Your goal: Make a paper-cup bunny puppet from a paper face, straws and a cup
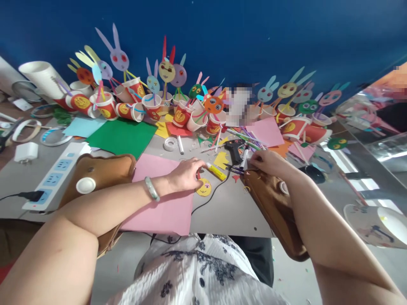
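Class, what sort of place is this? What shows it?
Probably a craft corner, perhaps in a classroom: paper cups with long-eared faces line the table, a yellow paper face lies by the left hand, and what looks like a glue gun lies nearby.

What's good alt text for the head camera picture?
A person's left hand is at a yellow paper face on a cluttered table, the right hand near a black glue gun. Behind, long-eared paper figures rise from cups.
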The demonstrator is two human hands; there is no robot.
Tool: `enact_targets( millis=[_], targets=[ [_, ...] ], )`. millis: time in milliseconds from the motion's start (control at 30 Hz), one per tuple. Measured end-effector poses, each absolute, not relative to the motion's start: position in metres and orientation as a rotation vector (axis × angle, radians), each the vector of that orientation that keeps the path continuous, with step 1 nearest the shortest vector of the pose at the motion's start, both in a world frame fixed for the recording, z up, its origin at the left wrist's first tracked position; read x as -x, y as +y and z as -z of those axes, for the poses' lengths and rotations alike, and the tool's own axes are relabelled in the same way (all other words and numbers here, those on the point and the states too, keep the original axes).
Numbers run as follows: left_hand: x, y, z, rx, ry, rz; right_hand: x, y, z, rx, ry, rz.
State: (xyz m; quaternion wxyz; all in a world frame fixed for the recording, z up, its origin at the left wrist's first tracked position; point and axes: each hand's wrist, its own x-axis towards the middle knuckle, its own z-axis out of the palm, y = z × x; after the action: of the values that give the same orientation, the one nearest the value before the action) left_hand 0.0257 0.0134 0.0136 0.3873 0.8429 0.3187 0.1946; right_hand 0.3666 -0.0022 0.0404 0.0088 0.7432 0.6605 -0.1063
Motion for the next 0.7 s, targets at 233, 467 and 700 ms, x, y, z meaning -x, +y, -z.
enact_targets(
  millis=[233,467,700],
  targets=[
    [-0.027,0.026,-0.016,-1.809,0.796,-0.685,-0.302,-0.03,-0.072,-2.426,2.531,1.111],
    [-0.03,0.027,-0.014,-1.838,0.71,-0.65,-0.242,-0.025,-0.043,-2.238,2.616,1.7],
    [-0.033,0.028,-0.013,-1.824,0.744,-0.671,-0.234,-0.026,-0.031,-2.206,2.649,1.606]
  ],
)
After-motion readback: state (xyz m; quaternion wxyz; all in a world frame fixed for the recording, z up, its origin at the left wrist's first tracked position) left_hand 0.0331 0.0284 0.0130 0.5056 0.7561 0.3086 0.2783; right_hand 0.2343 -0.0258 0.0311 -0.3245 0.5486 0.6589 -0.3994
